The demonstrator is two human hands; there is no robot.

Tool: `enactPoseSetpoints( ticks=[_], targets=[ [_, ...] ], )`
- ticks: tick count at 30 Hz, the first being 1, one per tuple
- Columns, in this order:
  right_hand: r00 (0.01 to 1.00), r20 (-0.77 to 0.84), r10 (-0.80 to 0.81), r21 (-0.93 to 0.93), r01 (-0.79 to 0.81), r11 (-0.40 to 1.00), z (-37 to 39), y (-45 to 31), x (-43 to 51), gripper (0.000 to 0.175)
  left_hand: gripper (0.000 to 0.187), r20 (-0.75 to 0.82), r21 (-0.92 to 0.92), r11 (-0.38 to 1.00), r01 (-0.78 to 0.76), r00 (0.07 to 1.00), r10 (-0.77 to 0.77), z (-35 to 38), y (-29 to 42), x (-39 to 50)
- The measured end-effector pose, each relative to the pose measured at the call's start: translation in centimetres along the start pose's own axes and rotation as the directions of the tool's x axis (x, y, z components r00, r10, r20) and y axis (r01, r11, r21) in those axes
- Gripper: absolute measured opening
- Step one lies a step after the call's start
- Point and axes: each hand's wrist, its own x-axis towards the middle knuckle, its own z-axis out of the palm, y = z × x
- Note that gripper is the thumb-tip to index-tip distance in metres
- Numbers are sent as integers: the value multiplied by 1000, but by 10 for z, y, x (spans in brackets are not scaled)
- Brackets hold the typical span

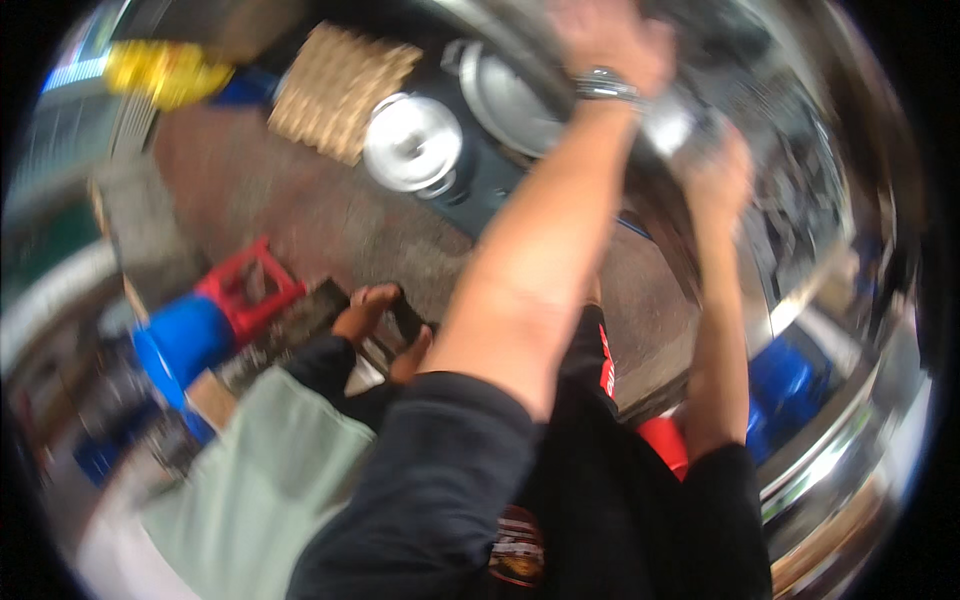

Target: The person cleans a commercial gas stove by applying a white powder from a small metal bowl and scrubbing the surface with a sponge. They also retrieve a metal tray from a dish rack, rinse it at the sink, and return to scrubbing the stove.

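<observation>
My left hand [619, 37] reaches to the top edge of the view, a metal-banded watch [606, 84] on its wrist. Blur and the frame edge hide most of its fingers. Lower and to the right, my right hand [716, 169] is against a shiny metal object [670, 129]; motion blur hides its shape and whether I grip it. Left of my left forearm stand a lidded aluminium pot [412, 142] and a larger round metal vessel [510, 101]. To the right of my hands is a grey, reflective surface [787, 172], too smeared to make out.
A woven tan mat or tray [337, 90] lies beside the lidded pot. A yellow plastic bag [165, 71] is at upper left. A red plastic stool [251, 289] and a blue bucket [184, 341] stand at left, near another person in a pale green garment [262, 480]. Blue containers [787, 382] sit at right.
</observation>
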Motion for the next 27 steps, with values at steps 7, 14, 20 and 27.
enactPoseSetpoints(
  ticks=[7,14,20,27],
  targets=[
    [969,234,79,-80,-62,995,5,-35,31,49,51,40,-120,982,147,989,-143,34,-35,-19],
    [916,356,184,-147,-140,979,-87,26,-69,48,50,32,-77,980,182,983,-180,34,-36,-18],
    [983,181,-9,-5,10,1000,-30,-54,-15,43,49,94,-23,995,92,991,-90,31,-34,-17],
    [948,260,185,-59,-175,983,-96,31,-86,53,47,51,62,997,52,997,-56,21,-40,-10]
  ],
)
